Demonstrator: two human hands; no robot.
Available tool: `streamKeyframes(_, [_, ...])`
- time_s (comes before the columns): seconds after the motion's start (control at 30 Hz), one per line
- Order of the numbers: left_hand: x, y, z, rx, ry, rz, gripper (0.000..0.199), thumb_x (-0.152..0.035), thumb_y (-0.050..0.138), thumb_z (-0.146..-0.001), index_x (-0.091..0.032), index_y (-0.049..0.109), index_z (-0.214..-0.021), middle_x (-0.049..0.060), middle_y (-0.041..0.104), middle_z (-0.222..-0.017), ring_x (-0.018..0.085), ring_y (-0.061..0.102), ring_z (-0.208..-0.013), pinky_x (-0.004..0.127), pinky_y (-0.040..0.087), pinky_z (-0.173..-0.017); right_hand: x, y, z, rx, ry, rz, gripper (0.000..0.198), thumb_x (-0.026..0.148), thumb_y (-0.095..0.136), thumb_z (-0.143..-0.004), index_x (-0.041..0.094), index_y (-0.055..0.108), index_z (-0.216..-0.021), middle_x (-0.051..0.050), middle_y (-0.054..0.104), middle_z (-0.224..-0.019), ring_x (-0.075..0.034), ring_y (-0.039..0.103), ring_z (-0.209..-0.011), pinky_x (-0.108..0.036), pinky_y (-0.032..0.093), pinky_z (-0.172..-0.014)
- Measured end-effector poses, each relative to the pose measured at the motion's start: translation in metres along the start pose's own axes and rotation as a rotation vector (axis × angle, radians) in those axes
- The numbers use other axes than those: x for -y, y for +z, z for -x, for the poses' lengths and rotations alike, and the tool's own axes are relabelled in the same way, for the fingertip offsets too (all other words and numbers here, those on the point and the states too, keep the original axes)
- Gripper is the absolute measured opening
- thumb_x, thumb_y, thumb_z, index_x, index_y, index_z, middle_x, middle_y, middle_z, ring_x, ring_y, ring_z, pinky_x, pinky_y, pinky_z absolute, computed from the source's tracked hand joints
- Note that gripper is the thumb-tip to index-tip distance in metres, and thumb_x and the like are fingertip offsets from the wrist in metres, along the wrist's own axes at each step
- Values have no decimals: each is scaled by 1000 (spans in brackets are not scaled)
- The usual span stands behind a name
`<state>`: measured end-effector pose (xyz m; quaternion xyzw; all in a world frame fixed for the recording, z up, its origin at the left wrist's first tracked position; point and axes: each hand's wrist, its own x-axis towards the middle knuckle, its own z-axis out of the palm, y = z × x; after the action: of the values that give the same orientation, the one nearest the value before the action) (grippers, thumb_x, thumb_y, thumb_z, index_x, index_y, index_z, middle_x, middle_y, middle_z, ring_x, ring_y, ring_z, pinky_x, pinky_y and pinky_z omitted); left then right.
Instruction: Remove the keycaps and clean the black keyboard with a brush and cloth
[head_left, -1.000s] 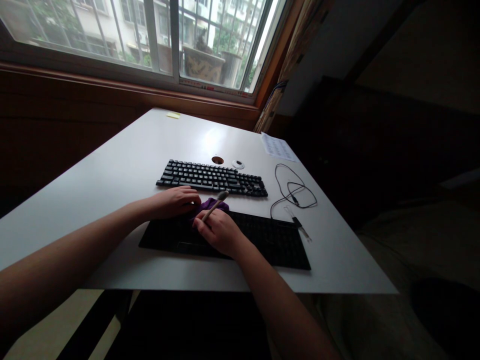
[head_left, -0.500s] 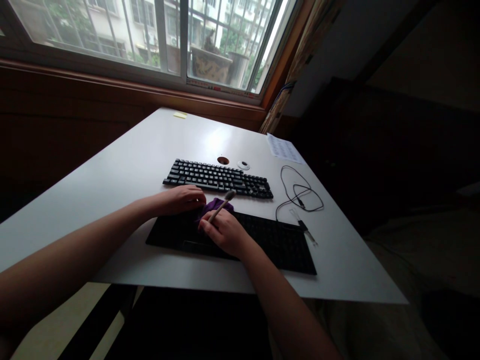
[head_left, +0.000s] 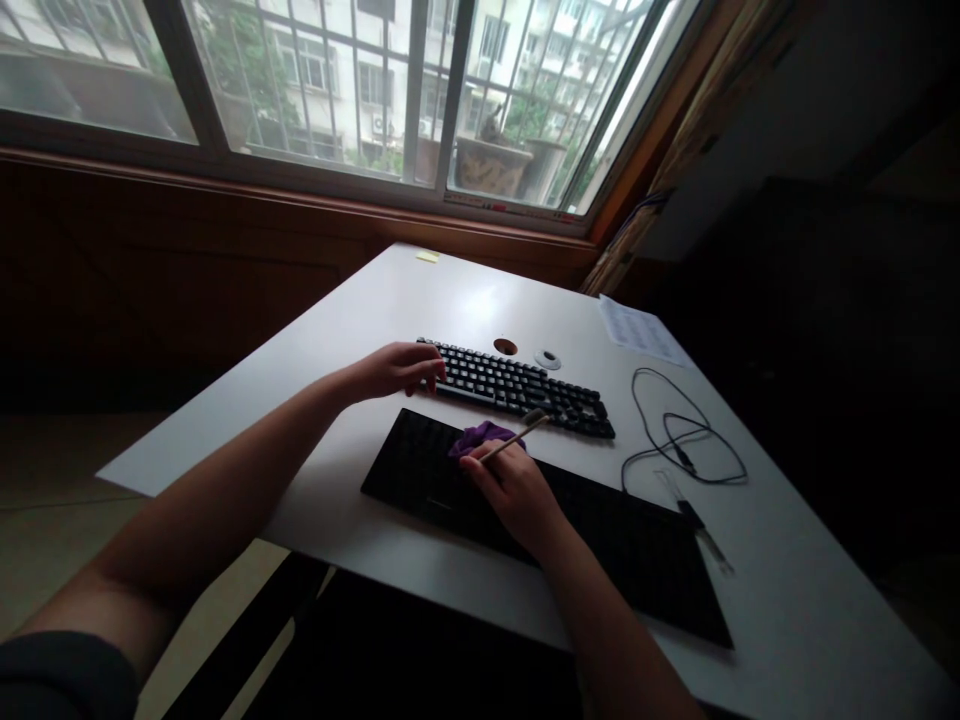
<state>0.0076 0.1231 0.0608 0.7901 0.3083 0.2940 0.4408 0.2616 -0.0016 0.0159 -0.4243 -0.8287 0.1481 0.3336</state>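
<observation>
Fingers of the right hand [head_left: 517, 485] pinch the slim handle of a brush [head_left: 517, 437] above the left half of the black keyboard [head_left: 652, 560]. The thumb presses from the near side, and the brush slants so that its dark head points out past that keyboard's far edge. Bunched against these fingers, a purple cloth [head_left: 480, 437] lies over the same far edge, left of the middle; whether the hand grips it as well, I cannot tell.

Beyond the black keyboard's far edge, the left hand [head_left: 401, 368] has its fingers bent downward at the left end of a set of keys [head_left: 510, 383]. Whether they touch or pinch one is too small to make out.

The brush looks light and stiff, and a grip midway along the handle should steer it well. The cloth should be soft and limp, easy to gather by any fold. The black keyboard seems rigid and flat, probably smooth, so it might slide when rubbed; its bare left corner offers a good hold. If the keys are loose, they would scatter easily, so fingertips suit them best.

Off the black keyboard's right end lie a coiled cable [head_left: 684, 458] and a small wire-ended tool [head_left: 691, 515].
</observation>
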Motion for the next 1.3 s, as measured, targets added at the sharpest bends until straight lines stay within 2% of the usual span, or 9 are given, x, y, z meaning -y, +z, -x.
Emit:
streamKeyframes(0.2, [0, -33, 13, 236, -185, -236, 24, -39, 58, -96, -15, 64, -92, 2, 68, -73, 11, 63, -55, 20, 47, -52, -2, -2, 0, -32, 104, -40, 23, 38, 63, -96, 22, 69, -81, -4, 74, -83, -22, 69, -81, -34, 50, -76])
streamKeyframes(0.33, [10, -42, 28, 325, -311, -194, 21, -37, 62, -92, -17, 67, -100, 3, 71, -77, 14, 69, -58, 20, 45, -49, 0, -8, 0, -7, 164, -26, 27, 36, 62, -96, 22, 68, -73, -1, 71, -73, -20, 68, -70, -32, 49, -69])
streamKeyframes(0.43, [21, -43, 41, 371, -347, -52, 27, -39, 66, -91, -19, 67, -109, 4, 72, -81, 16, 71, -62, 22, 49, -53, 1, -10, 1, -8, 178, -38, 27, 35, 61, -97, 22, 69, -74, -1, 71, -72, -19, 67, -67, -32, 50, -69])
streamKeyframes(0.63, [38, -30, 55, 327, -386, 266, 36, -37, 70, -90, -19, 63, -120, 5, 73, -84, 16, 71, -65, 25, 56, -59, -1, -10, 2, 4, 183, -95, 22, 37, 61, -96, 23, 74, -84, -3, 75, -75, -19, 69, -64, -32, 54, -64])
streamKeyframes(0.77, [42, -22, 52, 340, -392, 295, 41, -34, 72, -89, -20, 62, -126, 5, 72, -87, 13, 68, -60, 23, 54, -55, 0, -10, 2, 37, 225, -135, 21, 38, 62, -95, 23, 75, -87, -1, 73, -69, -18, 68, -57, -30, 54, -60])
streamKeyframes(0.9, [44, -20, 51, 344, -364, 289, 41, -32, 72, -88, -23, 62, -126, 2, 69, -87, 11, 66, -57, 21, 52, -54, 3, -13, 0, 32, 176, -140, 16, 35, 67, -92, 23, 75, -84, -3, 77, -82, -20, 72, -71, -32, 56, -71])
streamKeyframes(1.0, [46, -21, 53, 340, -350, 279, 40, -32, 72, -88, -23, 62, -126, 1, 68, -86, 10, 66, -56, 20, 52, -53, 6, -21, 0, 50, 169, -147, 22, 36, 62, -95, 23, 74, -81, -4, 76, -81, -21, 71, -75, -33, 55, -71])
streamKeyframes(1.2, [48, -21, 53, 340, -362, 266, 40, -34, 71, -89, -24, 62, -127, 3, 68, -93, 11, 66, -58, 22, 53, -54, 2, -31, 7, -14, 350, -255, 34, 47, 55, -98, 21, 70, -82, -2, 68, -62, -16, 63, -49, -26, 48, -46])
streamKeyframes(1.3, [48, -21, 53, 327, -380, 254, 41, -34, 72, -89, -25, 63, -127, 3, 67, -95, 11, 67, -58, 22, 53, -53, 0, -27, 9, 2, 385, -358, 37, 50, 60, -96, 20, 71, -78, -2, 68, -61, -15, 64, -47, -25, 49, -45])
